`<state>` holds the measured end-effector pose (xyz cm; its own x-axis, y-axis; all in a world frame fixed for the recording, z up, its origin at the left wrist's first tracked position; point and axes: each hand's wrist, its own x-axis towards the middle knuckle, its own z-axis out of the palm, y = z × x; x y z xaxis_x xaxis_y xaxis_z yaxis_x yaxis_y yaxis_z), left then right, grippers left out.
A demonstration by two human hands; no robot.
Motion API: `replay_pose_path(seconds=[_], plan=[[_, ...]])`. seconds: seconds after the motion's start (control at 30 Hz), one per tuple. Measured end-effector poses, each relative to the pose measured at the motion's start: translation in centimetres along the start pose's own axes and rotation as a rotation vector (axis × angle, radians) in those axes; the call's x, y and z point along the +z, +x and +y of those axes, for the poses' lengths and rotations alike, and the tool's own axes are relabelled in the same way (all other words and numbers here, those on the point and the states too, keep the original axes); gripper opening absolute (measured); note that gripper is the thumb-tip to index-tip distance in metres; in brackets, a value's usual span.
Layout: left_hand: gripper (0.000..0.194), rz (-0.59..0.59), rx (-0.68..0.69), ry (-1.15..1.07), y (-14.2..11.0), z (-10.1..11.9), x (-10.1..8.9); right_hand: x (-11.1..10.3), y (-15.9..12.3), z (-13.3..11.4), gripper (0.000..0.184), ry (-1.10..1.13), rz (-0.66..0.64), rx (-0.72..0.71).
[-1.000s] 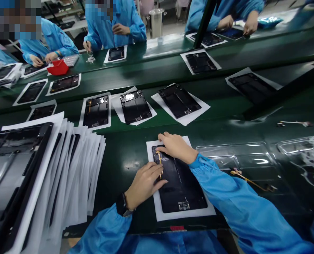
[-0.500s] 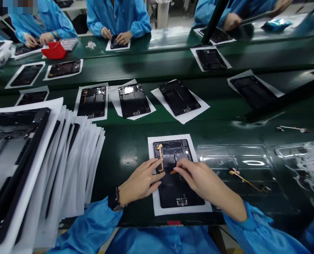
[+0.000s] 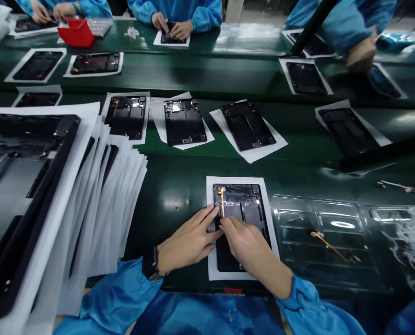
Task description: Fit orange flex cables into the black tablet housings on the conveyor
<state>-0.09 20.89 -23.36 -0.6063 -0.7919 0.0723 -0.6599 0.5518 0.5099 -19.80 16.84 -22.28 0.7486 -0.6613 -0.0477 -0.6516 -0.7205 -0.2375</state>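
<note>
While the left hand [image 3: 189,242] lies on a black tablet back panel [image 3: 242,197] with its fingers spread, the right hand [image 3: 249,246] rests just beside it, fingers pressed together, their tips at the lower end of an orange flex cable [image 3: 222,201]. Whether they pinch anything cannot be told, since the hands hide that end. The panel sits on a white paper sheet [image 3: 228,275] at bottom centre. To the right, a clear plastic tray [image 3: 315,218] holds another flex cable [image 3: 333,245]. At left, a fanned stack of paper sheets [image 3: 112,209] lies beside a large dark frame [image 3: 18,186], which the picture edge cuts off. Farther up, more panels [image 3: 184,122] lie on sheets along a green belt [image 3: 179,163], and a co-worker's hands [image 3: 170,30] show at top centre, the body cut off.
</note>
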Motion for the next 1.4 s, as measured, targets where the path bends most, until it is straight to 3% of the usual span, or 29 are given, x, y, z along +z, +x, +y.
replay_pose_path(seconds=[0.3, 0.5, 0.73, 0.97, 1.17, 1.4], plan=[[0.045, 0.052, -0.03, -0.011, -0.5, -0.1, 0.4, 1.2, -1.3, 0.3, 0.02, 0.204, 0.156, 0.056], [0.048, 0.061, -0.048, -0.013, -0.7, -0.1, 0.6, 1.1, -1.1, -0.3, 0.024, 0.142, 0.134, 0.032], [0.046, 0.073, -0.035, 0.001, -0.8, -0.4, 0.7, 0.5, -1.6, 0.0, 0.021, 0.289, 0.208, 0.071], [0.043, 0.077, -0.041, -0.013, -0.7, -0.4, 0.7, 1.5, -1.5, -0.6, 0.028, 0.14, 0.19, 0.006], [0.03, 0.075, -0.029, 0.006, -0.7, -0.4, 0.9, 0.3, 0.3, -1.6, 0.025, -0.033, 0.06, -0.037], [0.045, 0.079, -0.02, 0.012, -0.8, -0.5, 0.8, -0.3, -0.7, -0.2, 0.024, -0.035, 0.09, -0.006]])
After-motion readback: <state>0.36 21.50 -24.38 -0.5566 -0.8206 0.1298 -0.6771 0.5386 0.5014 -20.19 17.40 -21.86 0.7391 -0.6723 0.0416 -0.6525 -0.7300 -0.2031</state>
